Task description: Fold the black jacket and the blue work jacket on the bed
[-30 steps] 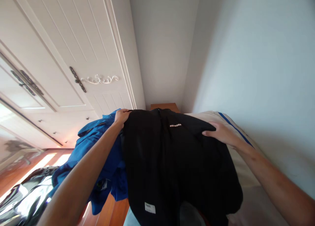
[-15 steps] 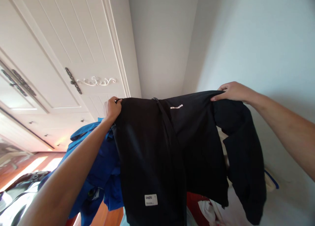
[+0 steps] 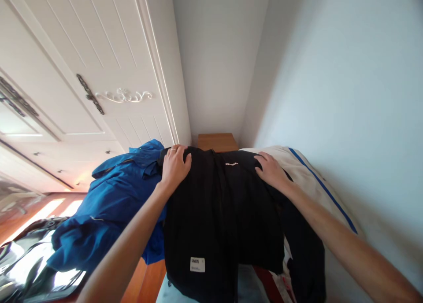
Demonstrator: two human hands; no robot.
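A black zip-up jacket (image 3: 201, 215) lies spread out in front of me, with small white lettering on the chest and a white label near its lower edge. My left hand (image 3: 175, 164) rests palm down on the shoulder at the left, thumb apart from the fingers. On the other side of the chest, my right hand (image 3: 272, 171) touches the cloth near the lettering, its thumb and fingers spread. One sleeve hangs down at the right. Beside the jacket at the left is a blue garment (image 3: 115, 206), crumpled and partly under it.
A white cabinet (image 3: 115, 52) with dark handles stands at the left. Behind the jacket are a white cloth with a blue stripe (image 3: 325, 193) and a wooden surface (image 3: 218, 141). Wall closes off the right. A shiny bag-like item (image 3: 42, 259) lies lower left.
The black jacket has come down from being held up by its shoulders and now lies spread. Both hands have let go and shifted inward on it. More of the striped cloth shows.
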